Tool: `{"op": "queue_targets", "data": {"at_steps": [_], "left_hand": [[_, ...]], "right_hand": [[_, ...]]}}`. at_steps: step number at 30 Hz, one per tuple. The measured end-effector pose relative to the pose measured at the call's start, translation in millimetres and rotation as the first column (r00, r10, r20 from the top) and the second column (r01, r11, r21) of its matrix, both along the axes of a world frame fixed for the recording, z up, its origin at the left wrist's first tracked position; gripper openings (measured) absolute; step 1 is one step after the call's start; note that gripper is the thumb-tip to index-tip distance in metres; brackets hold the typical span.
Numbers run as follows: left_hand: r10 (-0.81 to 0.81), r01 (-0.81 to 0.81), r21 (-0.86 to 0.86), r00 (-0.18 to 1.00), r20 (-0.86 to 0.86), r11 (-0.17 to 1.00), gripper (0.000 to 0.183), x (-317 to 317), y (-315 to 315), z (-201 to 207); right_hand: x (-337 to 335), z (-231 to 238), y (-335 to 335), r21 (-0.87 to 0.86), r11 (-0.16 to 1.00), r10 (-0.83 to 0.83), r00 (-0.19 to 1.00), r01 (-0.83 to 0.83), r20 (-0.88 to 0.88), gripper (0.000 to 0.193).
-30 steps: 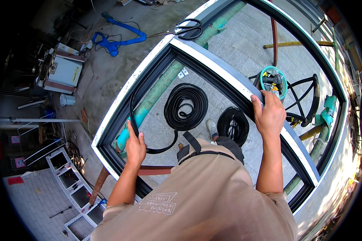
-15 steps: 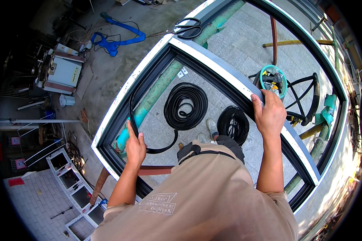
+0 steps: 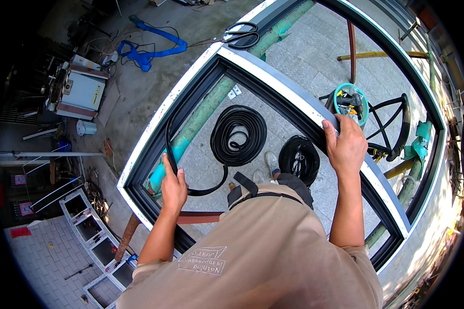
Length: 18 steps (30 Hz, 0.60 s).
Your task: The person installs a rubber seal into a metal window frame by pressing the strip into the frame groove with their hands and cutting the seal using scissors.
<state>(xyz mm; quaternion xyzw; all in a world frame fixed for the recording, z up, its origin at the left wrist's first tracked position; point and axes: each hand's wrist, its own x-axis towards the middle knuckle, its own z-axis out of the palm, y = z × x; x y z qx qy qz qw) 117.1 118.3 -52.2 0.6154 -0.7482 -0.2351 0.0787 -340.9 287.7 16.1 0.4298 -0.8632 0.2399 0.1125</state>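
Note:
A large white-and-black window frame point(image 3: 288, 87) lies raised in front of me, divided by a crossbar. My left hand point(image 3: 174, 188) is closed on a black rubber sealing strip point(image 3: 169, 139), beside the frame's left side. Part of that strip runs up along the frame's inner edge; the rest hangs in a loop toward a large black coil point(image 3: 238, 135) on the floor, seen through the opening. My right hand point(image 3: 345, 145) grips the crossbar, its thumb on the near side and fingers curled over the top. Scissors point(image 3: 241, 36) with black handles rest on the frame's far left corner.
Green-wrapped pipes point(image 3: 198, 116) support the frame from below. A second black coil point(image 3: 299, 160) lies by my shoes. Beyond the crossbar stands a turquoise basket point(image 3: 366, 105) of tools. A blue strap point(image 3: 162, 51) and a white cabinet point(image 3: 82, 92) are at the left.
Both hands hold nearly the same places. The black belt end at my waist has swung upward and stands out more.

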Motion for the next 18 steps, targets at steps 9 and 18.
{"op": "queue_targets", "data": {"at_steps": [9, 18], "left_hand": [[-0.015, 0.015, -0.015, 1.0, -0.008, 1.0, 0.085, -0.3, 0.0, -1.0], [0.032, -0.03, 0.036, 0.998, -0.045, 0.999, 0.083, -3.1, 2.2, 4.1]], "right_hand": [[-0.3, 0.9, 0.8, -0.001, 1.0, -0.004, 1.0, 0.004, 0.004, 0.05], [-0.5, -1.9, -0.9, 0.011, 1.0, -0.008, 1.0, 0.008, 0.007, 0.049]]}}
